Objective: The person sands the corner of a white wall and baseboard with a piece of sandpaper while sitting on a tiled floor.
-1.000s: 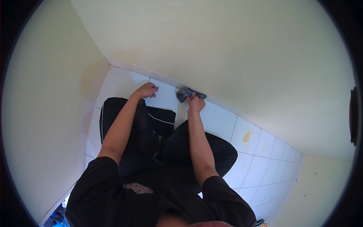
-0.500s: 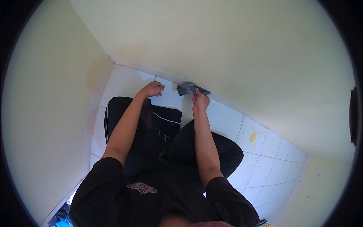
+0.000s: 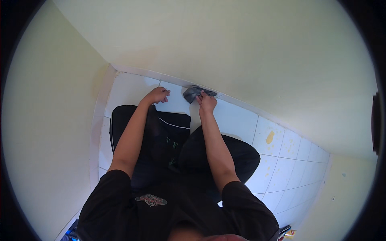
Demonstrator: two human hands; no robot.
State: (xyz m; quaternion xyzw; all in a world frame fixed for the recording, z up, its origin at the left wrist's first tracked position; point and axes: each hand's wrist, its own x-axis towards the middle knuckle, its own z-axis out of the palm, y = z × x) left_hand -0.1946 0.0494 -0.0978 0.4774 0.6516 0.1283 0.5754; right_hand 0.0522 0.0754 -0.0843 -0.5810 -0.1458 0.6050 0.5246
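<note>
A crumpled grey cloth lies bunched against the skirting at the foot of the wall. My right hand pinches its right end, thumb and fingers closed on the fabric. Some of the cloth is hidden behind those fingers. To the left, my left hand hovers over the white tiles near the skirting, apart from the cloth. Its fingers are loosely bent and spread a little, and I see nothing in them.
White floor tiles meet a pale skirting and cream walls, with a corner at the left. Yellowish stains mark the tiles on the right. My dark-clothed legs are folded close to the wall. Small items lie at the lower right edge.
The view has shifted slightly. My right hand, still gripping the cloth, has moved a little left along the skirting, and the cloth looks more bunched. My left hand keeps nearly the same place.
</note>
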